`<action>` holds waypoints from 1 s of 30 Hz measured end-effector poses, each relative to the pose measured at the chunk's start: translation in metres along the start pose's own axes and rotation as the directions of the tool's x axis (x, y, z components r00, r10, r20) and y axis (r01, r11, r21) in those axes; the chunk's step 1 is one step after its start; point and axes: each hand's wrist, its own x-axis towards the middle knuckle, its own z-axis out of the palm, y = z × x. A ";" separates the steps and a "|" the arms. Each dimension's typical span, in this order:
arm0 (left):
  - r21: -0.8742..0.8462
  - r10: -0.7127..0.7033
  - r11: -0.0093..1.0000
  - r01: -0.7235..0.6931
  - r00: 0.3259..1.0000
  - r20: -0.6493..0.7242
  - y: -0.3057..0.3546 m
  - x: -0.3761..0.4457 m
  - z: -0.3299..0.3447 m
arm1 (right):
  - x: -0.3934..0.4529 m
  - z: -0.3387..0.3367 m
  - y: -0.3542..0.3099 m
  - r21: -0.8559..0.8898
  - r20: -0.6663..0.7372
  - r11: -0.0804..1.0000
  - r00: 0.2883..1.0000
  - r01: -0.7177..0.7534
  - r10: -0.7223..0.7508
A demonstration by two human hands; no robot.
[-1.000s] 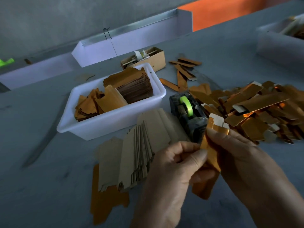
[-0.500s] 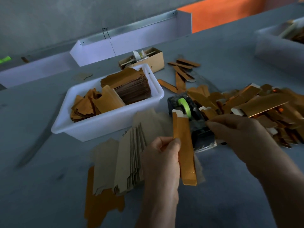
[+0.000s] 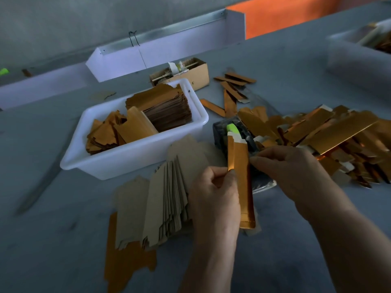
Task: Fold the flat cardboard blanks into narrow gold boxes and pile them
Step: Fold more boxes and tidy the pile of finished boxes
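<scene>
Left hand point(image 3: 213, 193) grips a narrow folded gold cardboard box point(image 3: 241, 178) before the black tape dispenser point(image 3: 237, 140); right hand point(image 3: 294, 172) fingers point(image 3: 257, 160) pinch beside it (contents unclear).

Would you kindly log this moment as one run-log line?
left hand: grips narrow folded gold cardboard box | right hand: fingertips at black tape dispenser | pile of folded gold boxes: right

Glossy gold-foil card box point(image 3: 243, 187), matt brown cardboard blanks point(image 3: 169, 199) (unfoiled side up), smooth white plastic tub point(image 3: 118, 163).
</scene>
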 end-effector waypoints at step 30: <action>0.002 0.161 0.987 -0.162 0.986 0.040 0.009 0.008 0.014 | -0.033 0.015 0.015 0.014 -0.240 0.994 0.966 0.107 -0.101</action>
